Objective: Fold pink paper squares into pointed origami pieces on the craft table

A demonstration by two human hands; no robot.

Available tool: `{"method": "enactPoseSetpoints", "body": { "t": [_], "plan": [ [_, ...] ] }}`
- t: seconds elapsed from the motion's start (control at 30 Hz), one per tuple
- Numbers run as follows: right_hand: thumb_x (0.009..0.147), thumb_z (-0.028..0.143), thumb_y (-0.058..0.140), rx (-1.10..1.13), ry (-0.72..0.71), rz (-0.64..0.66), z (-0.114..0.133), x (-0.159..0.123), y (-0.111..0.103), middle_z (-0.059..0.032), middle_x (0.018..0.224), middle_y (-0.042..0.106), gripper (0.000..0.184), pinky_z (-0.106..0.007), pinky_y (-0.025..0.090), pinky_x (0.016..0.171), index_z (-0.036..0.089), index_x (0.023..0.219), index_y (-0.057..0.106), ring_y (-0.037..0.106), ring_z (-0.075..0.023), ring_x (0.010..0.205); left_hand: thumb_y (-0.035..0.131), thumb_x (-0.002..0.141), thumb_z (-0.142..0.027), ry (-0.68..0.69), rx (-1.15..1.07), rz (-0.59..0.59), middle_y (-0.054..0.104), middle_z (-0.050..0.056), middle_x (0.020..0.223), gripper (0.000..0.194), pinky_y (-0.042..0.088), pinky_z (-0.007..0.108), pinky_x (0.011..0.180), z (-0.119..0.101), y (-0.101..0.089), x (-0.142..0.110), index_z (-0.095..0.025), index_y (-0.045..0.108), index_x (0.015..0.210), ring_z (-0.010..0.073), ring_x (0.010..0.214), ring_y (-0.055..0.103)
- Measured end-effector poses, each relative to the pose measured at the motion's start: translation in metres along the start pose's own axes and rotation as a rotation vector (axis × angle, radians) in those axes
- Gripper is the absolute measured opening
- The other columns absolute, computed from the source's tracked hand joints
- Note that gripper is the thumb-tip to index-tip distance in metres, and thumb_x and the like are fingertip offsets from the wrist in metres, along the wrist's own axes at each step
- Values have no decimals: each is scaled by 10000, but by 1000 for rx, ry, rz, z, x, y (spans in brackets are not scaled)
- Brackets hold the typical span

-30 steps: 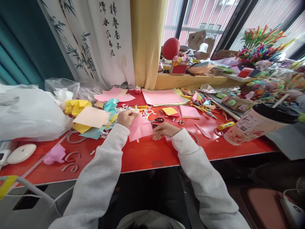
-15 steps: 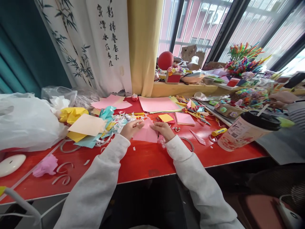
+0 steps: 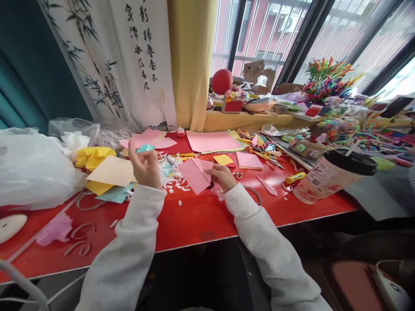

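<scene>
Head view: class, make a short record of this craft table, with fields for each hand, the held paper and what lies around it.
Right hand: pinching the pink sheet at its right side
Left hand: raised, apart from the sheet
Held paper: pink, with a visible crease
Surface: red table
Left of sheet: white paper scraps
Behind sheet: larger pink paper
Far right: drink cup with a black lid

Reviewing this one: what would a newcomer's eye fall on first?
Probably the bright red tabletop across the middle, with folded pink paper held over it by the right hand. Next, likely, the round red object above the yellow ledge, and the large black-lidded cup toward the tabletop's right end.
</scene>
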State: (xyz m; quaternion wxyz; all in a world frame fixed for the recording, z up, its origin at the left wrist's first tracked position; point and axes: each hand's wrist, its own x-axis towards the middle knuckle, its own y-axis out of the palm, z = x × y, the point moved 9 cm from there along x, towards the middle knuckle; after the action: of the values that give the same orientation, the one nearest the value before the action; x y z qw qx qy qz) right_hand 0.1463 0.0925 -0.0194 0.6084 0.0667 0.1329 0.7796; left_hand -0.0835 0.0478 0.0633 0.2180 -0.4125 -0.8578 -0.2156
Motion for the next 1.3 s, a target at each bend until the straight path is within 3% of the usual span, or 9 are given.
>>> {"method": "enactPoseSetpoints", "body": {
  "t": [0.07, 0.13, 0.27, 0.43, 0.53, 0.73, 0.93, 1.13, 1.3],
  "plan": [
    [542, 186, 677, 62, 2, -17, 0, -1, 0, -2, 700, 619, 284, -234, 472, 572, 152, 803, 570, 576, -103, 594, 461, 748, -349, -214, -39, 142, 551, -16, 570, 491, 456, 236, 524, 23, 13, -2, -166, 398, 1199, 99, 473, 525],
    [537, 175, 680, 100, 10, -5, 0, -3, 4, 1, 703, 618, 305, -235, 478, 562, 163, 812, 547, 582, -105, 585, 521, 698, -414, -402, 53, 427, 598, 37, 647, 426, 444, 226, 508, 45, 39, -20, -120, 565, 1002, 117, 535, 556],
    [512, 176, 702, 72, 58, 94, -3, -5, 17, 17, 665, 596, 333, -207, 453, 504, 165, 792, 521, 562, -88, 538, 675, 548, -382, -463, 104, 715, 645, 74, 765, 422, 451, 273, 612, 58, 68, -53, -100, 634, 859, 173, 675, 584],
    [565, 240, 679, -59, 8, 173, 4, -7, 22, 33, 571, 543, 294, -171, 362, 414, 142, 816, 563, 470, -43, 436, 687, 538, -381, -554, -35, 734, 661, 66, 733, 376, 452, 305, 632, 61, 70, -61, -97, 662, 784, 191, 675, 590],
    [587, 262, 668, -102, -6, 219, 5, -8, 24, 36, 534, 523, 254, -171, 344, 407, 121, 779, 577, 439, -33, 413, 698, 532, -362, -539, 12, 781, 667, 52, 750, 355, 448, 284, 600, 52, 71, -62, -116, 668, 786, 181, 663, 587],
    [573, 227, 680, -59, 38, 256, 2, -11, 28, 11, 622, 589, 294, -190, 437, 482, 136, 839, 593, 542, -69, 503, 662, 592, -324, -431, -31, 748, 666, 54, 886, 308, 449, 320, 754, 32, 74, -61, -154, 675, 849, 203, 830, 589],
    [604, 177, 654, 81, 97, 282, 2, -14, 27, -16, 695, 633, 304, -219, 496, 582, 149, 905, 613, 594, -85, 573, 647, 605, -257, -400, -156, 736, 665, 49, 889, 212, 429, 341, 816, 39, 74, -59, -186, 689, 801, 212, 886, 581],
    [583, 185, 661, 51, 30, 193, 8, -12, 18, 5, 607, 615, 261, -188, 453, 474, 143, 839, 633, 549, -64, 474, 646, 589, -270, -416, -138, 764, 664, 54, 883, 238, 437, 335, 783, 36, 75, -59, -186, 688, 808, 218, 869, 583],
    [546, 197, 675, -42, 36, 114, 8, -11, 12, -1, 605, 619, 237, -198, 453, 488, 128, 771, 647, 557, -69, 475, 676, 565, -331, -346, 16, 820, 667, 58, 880, 310, 413, 334, 825, 20, 74, -57, -160, 680, 823, 225, 896, 574]
  ]
}}
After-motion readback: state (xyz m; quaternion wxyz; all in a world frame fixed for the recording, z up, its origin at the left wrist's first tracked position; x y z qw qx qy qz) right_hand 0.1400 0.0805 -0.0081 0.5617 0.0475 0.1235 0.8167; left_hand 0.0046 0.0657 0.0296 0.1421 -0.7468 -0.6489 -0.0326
